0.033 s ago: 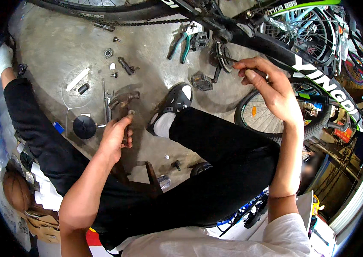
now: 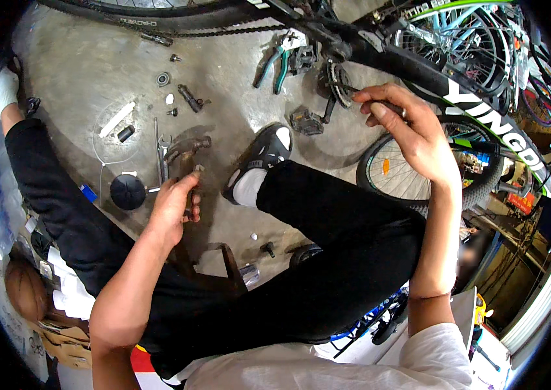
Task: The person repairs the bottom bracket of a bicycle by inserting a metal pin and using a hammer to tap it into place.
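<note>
Hammer (image 2: 188, 148), one: my left fingers (image 2: 186, 185) closed around its handle, head over the floor (image 2: 230, 78). Thin dark tool (image 2: 351, 89), one: gripped in my right fingers (image 2: 389, 94), tip by the chainring (image 2: 335, 77) of the bicycle (image 2: 412, 62); contact, I cannot tell. Pliers (image 2: 283, 68), one pair: lying on the floor.

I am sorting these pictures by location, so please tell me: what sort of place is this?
It looks like a bicycle repair space, perhaps a workshop or garage. A black bicycle frame is close by, more bicycle wheels crowd the upper right, and the left hand holds a hammer.
</note>
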Demonstrator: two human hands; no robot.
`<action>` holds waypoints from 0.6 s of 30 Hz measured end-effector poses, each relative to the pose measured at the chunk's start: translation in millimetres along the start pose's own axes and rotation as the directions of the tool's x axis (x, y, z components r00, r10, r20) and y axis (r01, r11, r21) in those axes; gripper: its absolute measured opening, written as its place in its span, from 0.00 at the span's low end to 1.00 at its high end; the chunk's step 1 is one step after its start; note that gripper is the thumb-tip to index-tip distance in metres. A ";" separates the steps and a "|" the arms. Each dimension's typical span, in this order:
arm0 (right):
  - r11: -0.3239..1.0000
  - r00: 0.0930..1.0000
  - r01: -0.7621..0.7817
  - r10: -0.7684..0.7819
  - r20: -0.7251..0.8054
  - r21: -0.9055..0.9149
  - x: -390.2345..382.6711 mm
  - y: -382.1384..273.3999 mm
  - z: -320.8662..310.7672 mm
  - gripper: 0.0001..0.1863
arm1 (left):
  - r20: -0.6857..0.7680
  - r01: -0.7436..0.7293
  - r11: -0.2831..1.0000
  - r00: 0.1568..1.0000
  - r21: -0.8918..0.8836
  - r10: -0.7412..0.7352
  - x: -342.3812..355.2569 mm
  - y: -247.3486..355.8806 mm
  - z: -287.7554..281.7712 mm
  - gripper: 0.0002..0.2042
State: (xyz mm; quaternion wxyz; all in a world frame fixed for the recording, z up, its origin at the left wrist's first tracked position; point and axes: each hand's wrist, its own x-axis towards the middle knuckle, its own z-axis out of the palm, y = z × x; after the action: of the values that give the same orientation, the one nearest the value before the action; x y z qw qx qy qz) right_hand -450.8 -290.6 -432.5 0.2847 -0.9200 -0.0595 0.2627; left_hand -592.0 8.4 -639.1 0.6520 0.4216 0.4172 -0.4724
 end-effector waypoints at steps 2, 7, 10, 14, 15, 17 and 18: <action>1.000 0.999 -0.026 0.027 0.044 -0.016 -1.7 1.5 -0.8 0.12 | -0.035 0.012 1.000 0.999 -0.029 -0.013 -0.6 4.5 1.2 0.14; 0.999 0.996 -0.003 0.000 0.090 0.043 -4.3 11.6 0.6 0.13 | -0.029 -0.030 0.999 0.999 -0.040 0.029 1.1 4.9 -0.2 0.11; 0.998 0.994 0.016 -0.022 0.105 0.058 -7.5 13.8 -1.2 0.13 | -0.051 -0.026 0.998 0.998 -0.053 0.023 2.7 2.9 -0.8 0.10; 1.000 0.988 -0.013 0.014 0.155 -0.009 -9.1 13.8 -3.8 0.14 | -0.062 -0.012 0.997 0.998 -0.073 0.007 4.5 -0.9 -2.8 0.09; 1.000 0.990 -0.018 0.019 0.137 -0.008 -9.6 15.3 -3.7 0.14 | -0.062 -0.007 0.998 0.998 -0.070 0.003 5.5 -1.6 -3.3 0.09; 1.000 0.996 0.005 -0.006 0.088 0.015 -9.8 16.2 -0.1 0.13 | -0.059 -0.001 0.998 0.998 -0.066 -0.002 5.6 -1.8 -2.4 0.09; 0.999 0.999 0.029 -0.031 0.038 0.037 -9.7 16.7 2.0 0.13 | -0.052 0.002 0.998 0.999 -0.057 -0.005 5.1 -1.4 -1.7 0.10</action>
State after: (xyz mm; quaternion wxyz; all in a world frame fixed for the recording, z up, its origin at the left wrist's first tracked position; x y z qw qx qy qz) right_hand -460.7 -305.9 -438.8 0.3041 -0.9084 -0.0740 0.2772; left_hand -592.5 8.5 -644.6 0.6518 0.4144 0.4481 -0.4501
